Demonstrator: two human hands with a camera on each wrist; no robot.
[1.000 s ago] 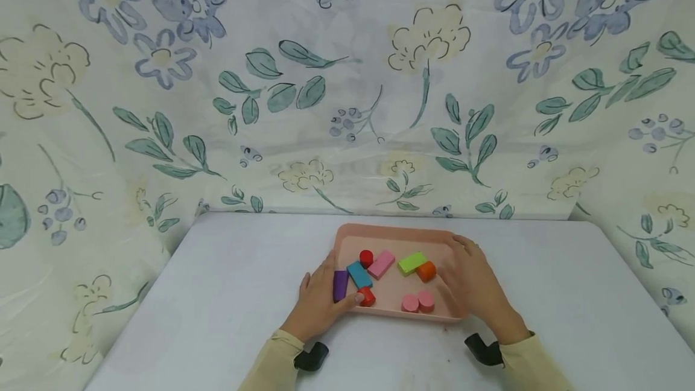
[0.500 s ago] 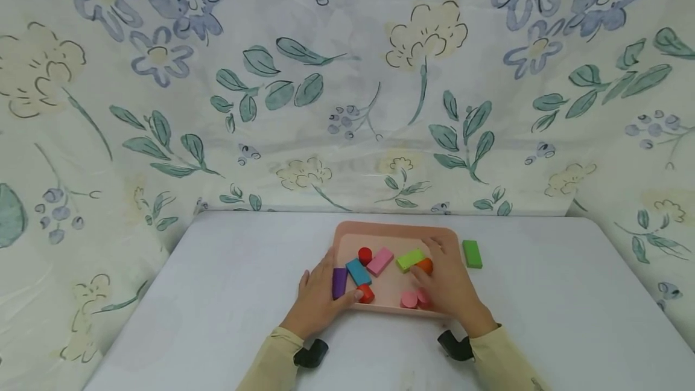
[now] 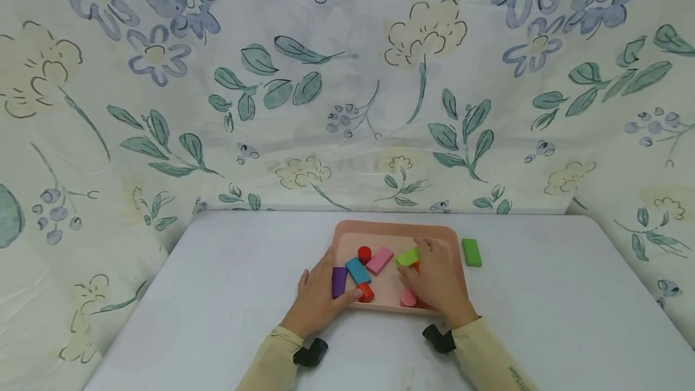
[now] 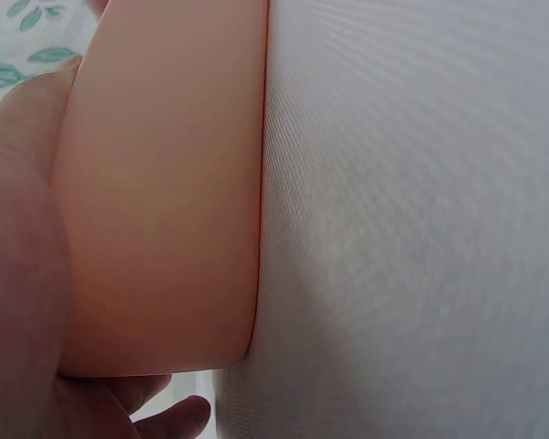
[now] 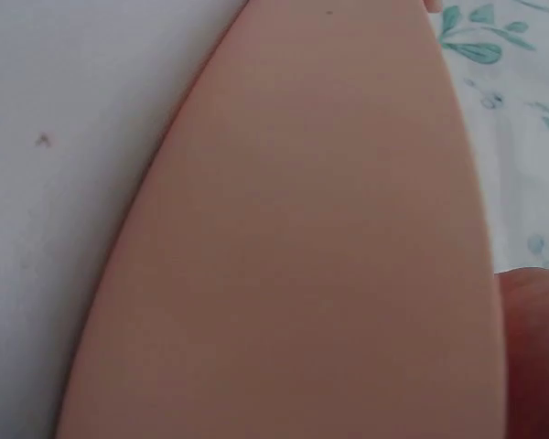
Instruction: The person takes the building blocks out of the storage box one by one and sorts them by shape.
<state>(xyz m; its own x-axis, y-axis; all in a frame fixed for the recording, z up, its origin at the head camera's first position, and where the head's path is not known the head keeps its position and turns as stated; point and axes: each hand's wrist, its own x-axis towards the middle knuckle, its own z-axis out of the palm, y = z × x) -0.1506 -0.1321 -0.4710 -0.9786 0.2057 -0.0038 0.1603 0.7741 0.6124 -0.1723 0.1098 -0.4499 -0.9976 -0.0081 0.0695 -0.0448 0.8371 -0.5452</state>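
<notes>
A shallow peach-coloured tray rests on the white table, holding several coloured blocks. My left hand grips its left side, thumb over the near rim beside a red block and fingers along the outer wall. In the left wrist view, fingers curl past the tray wall. Over the tray's right half is my right hand, its thumb and fingers spread around a lime green block. An orange block is mostly hidden beneath that hand. The right wrist view shows chiefly tray wall.
Also in the tray lie a purple block, a blue block, a pink block, a red cylinder and a pink cylinder. A green block sits on the table right of the tray. Floral cloth hangs behind.
My right hand has left the tray's right rim and moved left over the blocks inside, baring the green block on the table. The left hand has kept its place.
</notes>
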